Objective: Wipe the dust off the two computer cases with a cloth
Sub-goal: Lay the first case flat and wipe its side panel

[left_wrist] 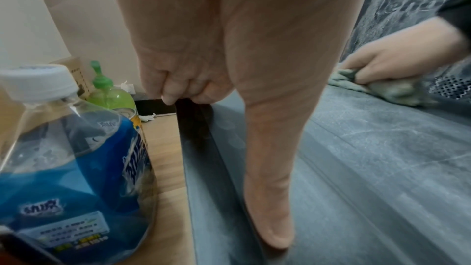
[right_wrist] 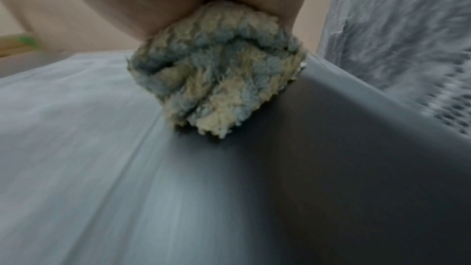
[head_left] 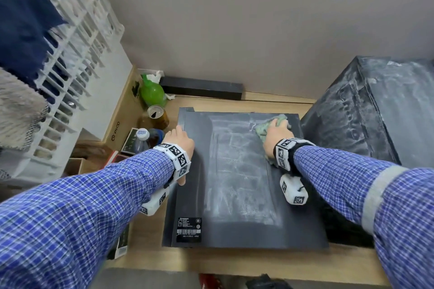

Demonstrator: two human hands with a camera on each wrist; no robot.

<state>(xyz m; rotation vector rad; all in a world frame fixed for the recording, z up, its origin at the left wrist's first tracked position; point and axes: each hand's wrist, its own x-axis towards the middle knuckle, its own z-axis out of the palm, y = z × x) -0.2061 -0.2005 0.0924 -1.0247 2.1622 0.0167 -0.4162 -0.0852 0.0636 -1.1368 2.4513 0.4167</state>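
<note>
Dusty black flat case (head_left: 244, 178) lying mid-frame on tabletop (head_left: 211, 263). Right hand (head_left: 277, 136) clutching green cloth (head_left: 264, 128) at case's upper right corner. Left hand (head_left: 182, 145) curled over case's left edge, gripping. Second case (head_left: 375, 110) upright at right, dust-streaked.

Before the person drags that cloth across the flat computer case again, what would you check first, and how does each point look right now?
1. Cloth gripped by the right hand and touching the panel: ok.
2. Left hand steadies the flat case, fingers curled over its left edge, thumb on top: ok.
3. Dust on the panel centre: plenty, so not ok yet.
4. Water bottle and can stand close beside the case's left edge; knock risk: not ok.
5. Second case on the right is streaked with dust: not ok.
6. Cloth's underside clean enough: cannot tell.
</note>
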